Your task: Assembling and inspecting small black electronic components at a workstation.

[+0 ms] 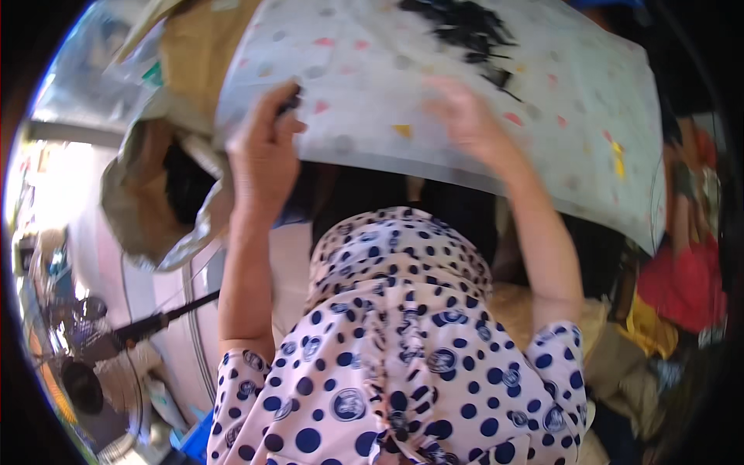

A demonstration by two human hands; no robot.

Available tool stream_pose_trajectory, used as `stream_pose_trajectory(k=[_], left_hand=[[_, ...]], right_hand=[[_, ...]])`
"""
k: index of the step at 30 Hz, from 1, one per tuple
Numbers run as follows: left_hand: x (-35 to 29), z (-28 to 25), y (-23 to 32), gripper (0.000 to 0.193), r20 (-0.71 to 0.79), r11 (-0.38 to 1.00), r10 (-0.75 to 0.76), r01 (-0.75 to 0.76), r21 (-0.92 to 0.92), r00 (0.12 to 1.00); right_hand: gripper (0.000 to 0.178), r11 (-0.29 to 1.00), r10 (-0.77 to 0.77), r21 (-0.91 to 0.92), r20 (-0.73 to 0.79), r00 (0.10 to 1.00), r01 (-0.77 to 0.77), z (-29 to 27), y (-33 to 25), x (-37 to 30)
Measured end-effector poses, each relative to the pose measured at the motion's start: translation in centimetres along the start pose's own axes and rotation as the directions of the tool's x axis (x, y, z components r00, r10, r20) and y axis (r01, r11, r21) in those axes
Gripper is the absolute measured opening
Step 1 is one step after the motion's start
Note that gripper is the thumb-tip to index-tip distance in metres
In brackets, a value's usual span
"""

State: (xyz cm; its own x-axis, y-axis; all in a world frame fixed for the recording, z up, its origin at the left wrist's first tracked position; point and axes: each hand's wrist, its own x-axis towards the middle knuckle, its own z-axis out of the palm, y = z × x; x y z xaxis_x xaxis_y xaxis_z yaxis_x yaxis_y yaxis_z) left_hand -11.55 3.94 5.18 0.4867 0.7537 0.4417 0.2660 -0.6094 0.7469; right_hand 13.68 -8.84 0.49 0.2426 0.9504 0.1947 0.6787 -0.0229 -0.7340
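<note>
At the left of the white dotted fabric (434, 85) lies a brown sack (167, 178), touching its edge. My left hand (263, 155) is closed, gripping the lower left edge of this fabric. My right hand (465, 116) lies open and flat on the fabric, below its black print (465, 27). Colourful clothes (682, 287) are piled at the right of the fabric.

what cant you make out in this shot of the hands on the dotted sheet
Head view only:
- Right hand: motion-blurred, so its grip on the pale dotted sheet is unclear.
- Left hand: fingertips curl over the sheet's edge around something small and dark, too small to identify.
- Black tangle on the sheet: blurred and cut off by the top edge.
- Under the sheet: hidden by the sheet itself.
- Brown sack: its inside is in shadow.
</note>
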Motion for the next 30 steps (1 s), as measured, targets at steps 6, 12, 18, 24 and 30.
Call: stream_pose_trajectory(k=[6, 12, 18, 24, 30], left_hand=[[1.1, -14.9, -6.6, 0.029, -0.278, 0.902, -0.140, 0.238, 0.359, 0.950], [0.0, -16.8, -12.6, 0.031, -0.242, 0.624, -0.160, 0.288, 0.726, 0.957], [0.5, -13.1, -9.1, 0.044, -0.083, 0.688, 0.140, -0.037, 0.724, 0.987], [-0.7, 0.4, 1.0, 0.067, 0.605, 0.622, -0.098, 0.524, -0.583, 0.790], [-1.7, 6.0, 1.4, 0.059, 0.716, 0.250, -0.088, 0.711, -0.657, 0.693]], right_hand=[[0.044, 0.617, 0.362, -0.662, -0.240, 0.901, -0.425, -9.1, 8.9, -3.4], [0.032, 0.634, 0.323, -0.643, -0.284, 0.903, -0.430, -8.2, 10.8, -3.3], [0.016, 0.980, 0.065, -0.139, -0.448, 0.891, -0.142, -3.3, 4.8, -2.9], [0.007, 0.936, 0.080, 0.352, -0.153, 0.985, -0.021, 2.2, -4.6, -3.3], [0.007, 0.934, -0.024, 0.354, -0.093, 0.995, 0.056, 3.0, -5.9, -4.4]])
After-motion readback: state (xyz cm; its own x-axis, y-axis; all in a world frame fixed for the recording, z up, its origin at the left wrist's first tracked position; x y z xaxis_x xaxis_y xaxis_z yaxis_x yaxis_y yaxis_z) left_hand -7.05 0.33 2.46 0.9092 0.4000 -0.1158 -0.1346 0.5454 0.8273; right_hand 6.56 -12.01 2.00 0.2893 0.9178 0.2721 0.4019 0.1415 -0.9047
